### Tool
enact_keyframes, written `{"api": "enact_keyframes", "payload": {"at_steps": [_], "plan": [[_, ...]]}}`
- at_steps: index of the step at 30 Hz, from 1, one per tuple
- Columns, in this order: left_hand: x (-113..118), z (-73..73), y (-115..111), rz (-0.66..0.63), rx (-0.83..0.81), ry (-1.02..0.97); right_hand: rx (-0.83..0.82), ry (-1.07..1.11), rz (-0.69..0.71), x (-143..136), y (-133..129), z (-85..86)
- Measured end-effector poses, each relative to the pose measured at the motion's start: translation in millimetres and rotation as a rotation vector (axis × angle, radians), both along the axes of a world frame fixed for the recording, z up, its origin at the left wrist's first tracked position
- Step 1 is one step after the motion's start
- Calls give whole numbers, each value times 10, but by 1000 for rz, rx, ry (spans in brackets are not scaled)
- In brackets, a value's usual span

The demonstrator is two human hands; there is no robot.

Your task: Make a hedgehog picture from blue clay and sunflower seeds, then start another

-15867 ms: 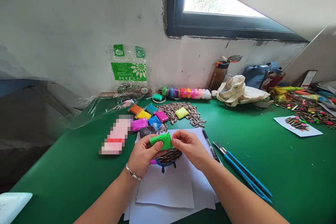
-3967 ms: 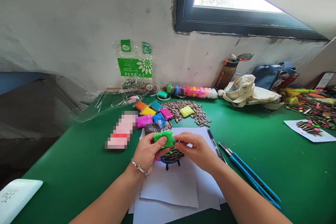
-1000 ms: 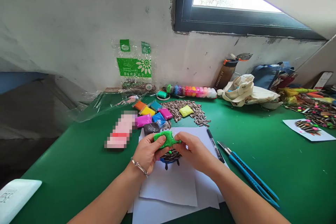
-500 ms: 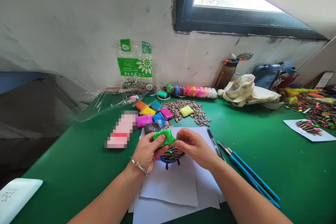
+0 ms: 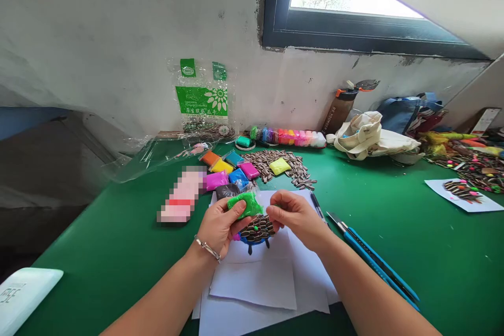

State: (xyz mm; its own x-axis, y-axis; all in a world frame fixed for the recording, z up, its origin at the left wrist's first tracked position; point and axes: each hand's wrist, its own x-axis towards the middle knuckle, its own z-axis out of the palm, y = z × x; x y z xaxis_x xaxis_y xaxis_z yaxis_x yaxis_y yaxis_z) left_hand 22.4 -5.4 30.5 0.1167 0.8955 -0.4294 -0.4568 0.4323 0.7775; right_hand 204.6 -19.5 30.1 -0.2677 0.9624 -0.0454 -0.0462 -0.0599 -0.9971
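My left hand (image 5: 216, 228) is closed on a bright green packet of modelling clay (image 5: 243, 203) in clear wrapping, with the thumb pressed on top. Just right of the packet, my right hand (image 5: 296, 218) is apart from it, thumb and forefinger pinched together. What the pinch holds, if anything, is too small to make out. Below both hands, a figure of striped sunflower seeds (image 5: 258, 231) with a blue rim and a small green dot lies on white paper (image 5: 252, 286). The left fingers hide part of its left side.
Coloured clay packets (image 5: 216, 181) lie beyond my left hand, beside loose sunflower seeds (image 5: 271, 160). A pen (image 5: 317, 205) and long blue-handled tools (image 5: 378, 260) lie to the right. A bottle (image 5: 340, 110) and cloth bag (image 5: 362, 136) stand by the wall.
My right hand has drawn away from the green clay packet, a little to the right, opening a gap. The packet has shifted slightly left in my left hand.
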Motion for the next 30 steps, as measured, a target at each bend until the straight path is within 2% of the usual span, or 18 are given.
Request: {"api": "enact_keyframes", "payload": {"at_steps": [8,15,21,26,30], "plan": [[-40,27,33,42,-3,7,-52,-14,-108,68,77,-16],[-50,26,40,43,5,-2,-115,46,-150,49,77,-19],[-51,30,38,39,-1,15,-177,26,-86,40,67,-9],[-51,30,39,43,0,11,-121,-25,-97,60,70,-22],[-54,24,44,46,-3,5,-175,77,-101,79,76,-12]]}}
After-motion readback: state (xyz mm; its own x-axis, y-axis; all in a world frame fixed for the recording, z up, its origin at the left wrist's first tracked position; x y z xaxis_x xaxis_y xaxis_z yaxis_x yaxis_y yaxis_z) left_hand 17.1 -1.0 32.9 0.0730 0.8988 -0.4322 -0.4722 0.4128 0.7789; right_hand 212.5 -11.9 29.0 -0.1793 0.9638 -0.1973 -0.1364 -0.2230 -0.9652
